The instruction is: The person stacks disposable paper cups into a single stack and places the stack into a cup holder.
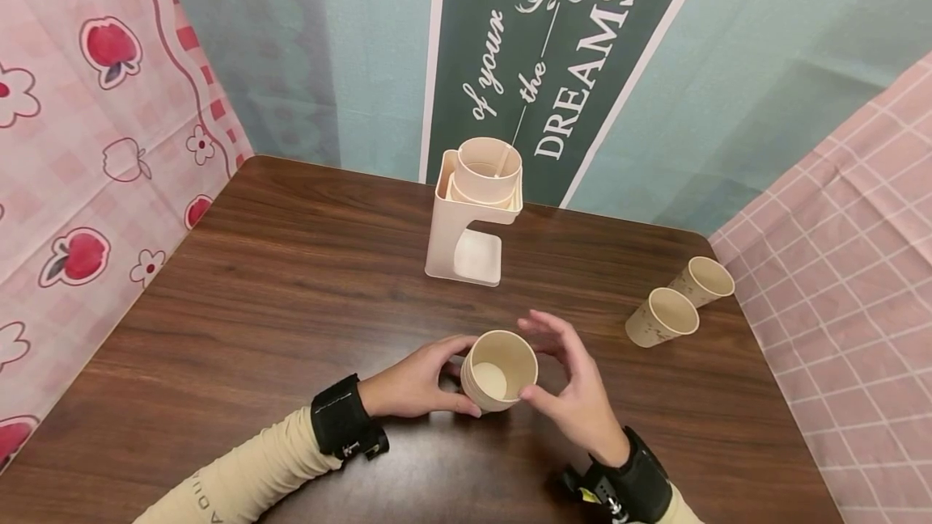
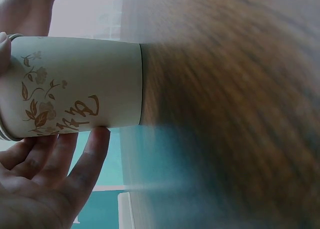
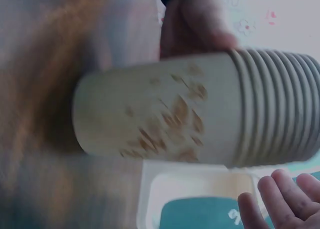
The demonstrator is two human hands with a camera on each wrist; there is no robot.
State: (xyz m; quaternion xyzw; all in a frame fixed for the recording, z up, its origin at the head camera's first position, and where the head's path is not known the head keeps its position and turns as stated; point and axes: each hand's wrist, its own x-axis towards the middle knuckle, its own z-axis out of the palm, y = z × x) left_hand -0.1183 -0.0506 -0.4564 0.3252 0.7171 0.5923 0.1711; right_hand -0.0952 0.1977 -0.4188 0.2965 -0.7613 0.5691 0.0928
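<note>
A stack of beige paper cups (image 1: 473, 382) stands between both hands, mouth up, at or just above the wooden table; exact contact is unclear. Several nested rims (image 3: 280, 106) and a brown floral print show in the right wrist view. My left hand (image 1: 415, 382) grips the stack from the left, its fingertips (image 2: 95, 139) against the printed wall and its thumb on the near side. On the right, my right hand (image 1: 575, 386) is spread around the rim, thumb at the near edge. Its fingers (image 3: 280, 199) sit apart from the cups in the right wrist view.
Beyond the hands stands a pale pink dispenser-like machine (image 1: 440, 241) with a round container (image 1: 484, 184) on top. Two separate paper cups (image 1: 651, 326) (image 1: 699, 281) stand at the table's right side. Fabric hangs along the back and both sides of the table (image 1: 291, 265).
</note>
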